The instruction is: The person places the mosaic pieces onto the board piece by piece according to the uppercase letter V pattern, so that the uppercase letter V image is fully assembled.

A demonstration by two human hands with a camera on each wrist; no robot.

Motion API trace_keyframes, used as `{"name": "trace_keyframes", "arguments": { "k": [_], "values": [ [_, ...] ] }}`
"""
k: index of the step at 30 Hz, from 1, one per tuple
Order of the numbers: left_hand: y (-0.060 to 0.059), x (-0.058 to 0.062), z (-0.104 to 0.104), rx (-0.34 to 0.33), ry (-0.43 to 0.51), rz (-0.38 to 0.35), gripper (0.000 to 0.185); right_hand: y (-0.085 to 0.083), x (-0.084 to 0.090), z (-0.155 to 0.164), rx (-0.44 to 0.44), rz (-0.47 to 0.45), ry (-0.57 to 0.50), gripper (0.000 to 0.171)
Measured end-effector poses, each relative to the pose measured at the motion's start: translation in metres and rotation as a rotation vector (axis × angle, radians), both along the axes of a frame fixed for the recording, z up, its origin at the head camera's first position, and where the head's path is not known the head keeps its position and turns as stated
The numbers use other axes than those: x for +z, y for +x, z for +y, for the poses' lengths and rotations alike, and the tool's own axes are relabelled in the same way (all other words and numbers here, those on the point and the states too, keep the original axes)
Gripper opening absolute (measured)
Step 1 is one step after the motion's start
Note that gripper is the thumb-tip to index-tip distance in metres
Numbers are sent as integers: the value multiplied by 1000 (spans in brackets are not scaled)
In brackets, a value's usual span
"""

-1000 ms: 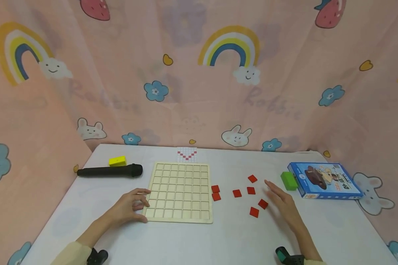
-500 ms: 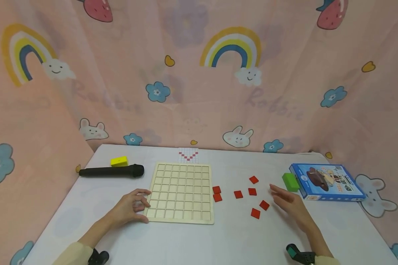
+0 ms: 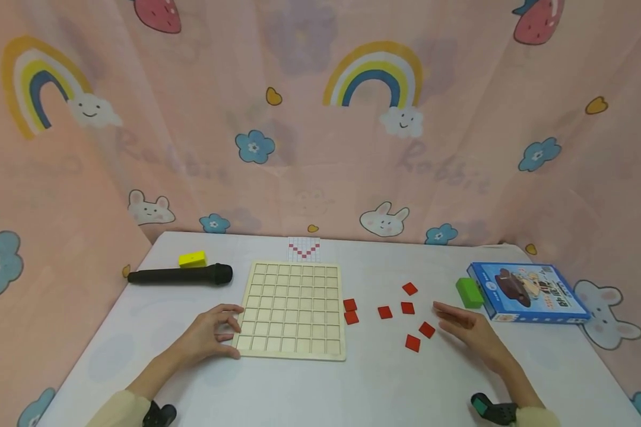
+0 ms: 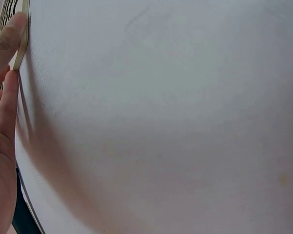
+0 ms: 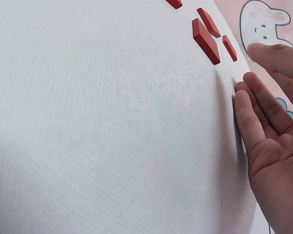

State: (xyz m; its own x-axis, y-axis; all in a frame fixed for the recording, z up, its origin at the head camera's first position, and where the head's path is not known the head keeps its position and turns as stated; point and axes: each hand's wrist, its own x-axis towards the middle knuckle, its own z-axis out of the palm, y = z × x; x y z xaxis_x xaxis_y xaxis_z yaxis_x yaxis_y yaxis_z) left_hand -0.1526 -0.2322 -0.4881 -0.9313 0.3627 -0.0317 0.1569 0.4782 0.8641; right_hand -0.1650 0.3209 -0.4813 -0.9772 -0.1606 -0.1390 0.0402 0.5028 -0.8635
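L hand (image 3: 209, 334) loosely bent, thumb & fingers apart, touches wooden grid board (image 3: 290, 312); R hand (image 3: 471, 335), fingers extended, nr red tiles (image 3: 427, 330).

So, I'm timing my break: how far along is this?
Barely begun, it seems. Done: seven red tiles lie out beside the grid board. In hand: the left hand grips the board; the right hand is empty. Remaining: every cell is bare, so probably filling some to match the pattern card.

Pink curtain (image 3: 320, 160): faint word (image 3: 443, 168) starting "R"; blue box (image 3: 531, 293): characters (image 3: 552, 289) (illegible).
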Motion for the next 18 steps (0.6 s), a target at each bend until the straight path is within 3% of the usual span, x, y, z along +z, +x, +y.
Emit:
{"name": "trace_keyframes", "arguments": {
  "k": [6,18],
  "values": [
    [1,1,1,4,4,6,40,-4,-4,5,36,-6,65,56],
    [0,2,1,10,11,-31,42,-7,-11,0,56,-4,71,61]
  ]
}}
